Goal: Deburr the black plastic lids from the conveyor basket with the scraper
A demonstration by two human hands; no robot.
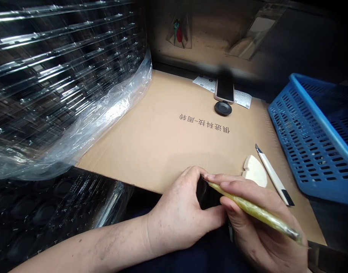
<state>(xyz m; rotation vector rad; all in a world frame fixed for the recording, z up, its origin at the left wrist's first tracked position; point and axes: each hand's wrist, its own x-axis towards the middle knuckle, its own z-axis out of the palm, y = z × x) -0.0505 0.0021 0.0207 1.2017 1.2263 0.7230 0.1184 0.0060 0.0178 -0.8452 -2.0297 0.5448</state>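
My left hand [182, 206] is closed round a small black round part [205, 195] at the near edge of the cardboard sheet [168, 148]. My right hand [256, 223] grips a yellowish stick-like tool [256, 212] like a pen, its tip resting on the black part's upper edge. Both hands touch each other over the part. Most of the black part is hidden by my fingers.
A white wedge-shaped sponge [255, 171] and a white utility knife [273, 175] lie right of my hands. A blue plastic basket [318, 132] stands at the right. Stacked clear trays in plastic wrap [62, 83] fill the left. A phone [225, 89] stands on a black stand at the back.
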